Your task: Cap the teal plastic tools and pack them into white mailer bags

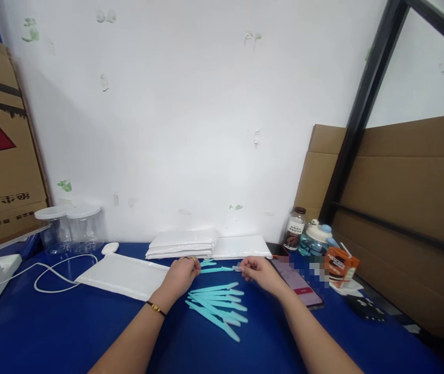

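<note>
My left hand (183, 275) is closed, pinching the handle end of a turquoise eyebrow razor (217, 269). At the razor's other end, the fingers of my right hand (256, 271) pinch a small translucent blade cap (237, 268). Whether the cap is fully on the blade is too small to tell. Just below, several more eyebrow razors (217, 301) lie fanned out on the blue table, pale ends to the right. A few other turquoise pieces (207, 263) lie behind the held razor, partly hidden by my left hand.
White packets (183, 244) are stacked by the wall, with another flat packet (124, 275) left of my left hand. A phone (297, 283) lies right. Beyond it stand a brown bottle (295, 228), a blue bottle (315, 239) and a drink carton (340, 265). Clear jars (85, 231) stand back left.
</note>
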A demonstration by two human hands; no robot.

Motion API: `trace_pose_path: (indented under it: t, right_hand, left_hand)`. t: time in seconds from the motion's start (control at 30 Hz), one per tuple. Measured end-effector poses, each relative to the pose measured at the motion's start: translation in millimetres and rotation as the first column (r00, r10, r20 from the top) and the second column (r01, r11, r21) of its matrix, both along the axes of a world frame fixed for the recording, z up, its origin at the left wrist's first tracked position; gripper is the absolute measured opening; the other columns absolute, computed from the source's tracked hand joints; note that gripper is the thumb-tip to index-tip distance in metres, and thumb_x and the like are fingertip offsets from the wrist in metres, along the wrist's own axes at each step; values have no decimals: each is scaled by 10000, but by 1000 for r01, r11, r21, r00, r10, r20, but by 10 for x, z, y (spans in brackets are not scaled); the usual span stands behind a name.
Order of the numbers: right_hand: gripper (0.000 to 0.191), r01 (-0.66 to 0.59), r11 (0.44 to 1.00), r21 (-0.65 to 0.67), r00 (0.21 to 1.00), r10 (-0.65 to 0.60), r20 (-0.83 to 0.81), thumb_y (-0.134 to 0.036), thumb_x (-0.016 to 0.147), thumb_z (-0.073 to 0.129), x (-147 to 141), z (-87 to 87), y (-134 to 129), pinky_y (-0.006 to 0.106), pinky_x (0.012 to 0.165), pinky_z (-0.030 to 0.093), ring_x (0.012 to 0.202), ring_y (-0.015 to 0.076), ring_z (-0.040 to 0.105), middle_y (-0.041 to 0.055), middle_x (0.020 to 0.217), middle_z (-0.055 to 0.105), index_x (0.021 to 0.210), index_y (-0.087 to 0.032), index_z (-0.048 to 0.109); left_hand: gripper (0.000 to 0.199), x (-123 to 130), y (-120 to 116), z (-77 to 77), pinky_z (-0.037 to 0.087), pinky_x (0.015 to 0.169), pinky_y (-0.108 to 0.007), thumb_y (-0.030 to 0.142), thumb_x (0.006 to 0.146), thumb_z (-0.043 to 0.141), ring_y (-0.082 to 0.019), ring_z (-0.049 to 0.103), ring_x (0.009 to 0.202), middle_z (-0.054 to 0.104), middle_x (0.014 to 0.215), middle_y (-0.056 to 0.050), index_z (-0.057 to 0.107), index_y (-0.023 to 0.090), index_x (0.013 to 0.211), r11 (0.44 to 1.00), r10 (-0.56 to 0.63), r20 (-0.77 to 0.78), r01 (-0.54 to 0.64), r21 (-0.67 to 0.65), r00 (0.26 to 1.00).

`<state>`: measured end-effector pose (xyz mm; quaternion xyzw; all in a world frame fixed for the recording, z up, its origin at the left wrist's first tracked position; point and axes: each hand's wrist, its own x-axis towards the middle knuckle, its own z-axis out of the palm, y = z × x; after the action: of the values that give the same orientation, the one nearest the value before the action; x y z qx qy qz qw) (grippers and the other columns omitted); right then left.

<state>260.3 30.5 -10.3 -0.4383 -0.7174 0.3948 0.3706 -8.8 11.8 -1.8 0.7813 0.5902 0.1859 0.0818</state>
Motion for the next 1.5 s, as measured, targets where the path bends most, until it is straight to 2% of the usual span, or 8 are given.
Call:
trace_pose_path:
  t: [0.47,0.63,0.73,0.87,1.03,1.27,1.37,1.5]
  right_hand:
    - [225,-72,997,-20,996,71,-58,-379,741,582,-79,-53,-12,238,567,438,557,115,547,1,641,597,768,-155,595]
    - [232,-121,993,-14,990,121,76,-369,756,553,-56,-18,-32,238,577,428,579,128,564,14,645,625,761,-148,622]
    - [248,34,991,129,968,-65,244,-347,782,501,83,3,40,245,575,407,593,146,558,23,641,633,735,-150,644]
    - [182,195,925,325,889,-307,340,-266,767,503,249,-39,153,266,644,408,690,175,564,44,730,642,781,-163,652]
    - [152,109,931,349,836,-275,474,-241,733,567,202,-113,154,257,700,406,781,176,556,55,877,605,851,-181,643]
    - [103,-22,906,424,754,-264,602,-123,744,495,39,-133,122,231,650,365,701,147,532,48,774,580,712,-166,583]
    - [93,-5,901,434,790,-262,554,-91,711,500,30,-163,132,221,614,350,666,133,509,35,758,575,704,-167,553]
    - [99,74,940,334,937,-180,301,-231,793,485,48,-121,113,216,559,348,589,121,478,0,667,565,760,-176,560]
  left_hand:
    - [130,47,-43,9,347,632,-218,230,785,467,-136,568,719,635,766,2,594,207,795,998,-51,112,55,-30,992]
    - [109,90,-77,-3,353,605,-215,260,752,522,-135,575,687,640,740,13,617,211,773,983,-107,99,121,-141,989]
    - [152,30,-46,-18,382,673,-227,313,765,541,-149,582,789,641,841,1,619,221,858,995,-66,82,72,-69,994]
    - [207,-84,23,-29,372,814,-277,265,770,558,-196,529,995,607,1011,-34,599,227,970,992,100,-42,-96,81,994]
    - [119,-121,65,-67,378,758,-267,248,795,530,-197,543,970,622,951,-35,607,217,879,992,129,-107,-126,28,986]
    - [89,-111,76,-114,363,708,-260,245,786,526,-182,570,889,636,901,-17,608,222,814,993,113,-94,-110,42,989]
    - [87,-109,73,-97,366,705,-245,233,767,538,-176,572,895,638,894,-16,599,217,828,993,121,-45,-121,8,992]
    - [91,-97,67,-54,363,729,-244,219,766,523,-169,572,882,637,894,-17,599,214,817,994,111,22,-111,-7,994]
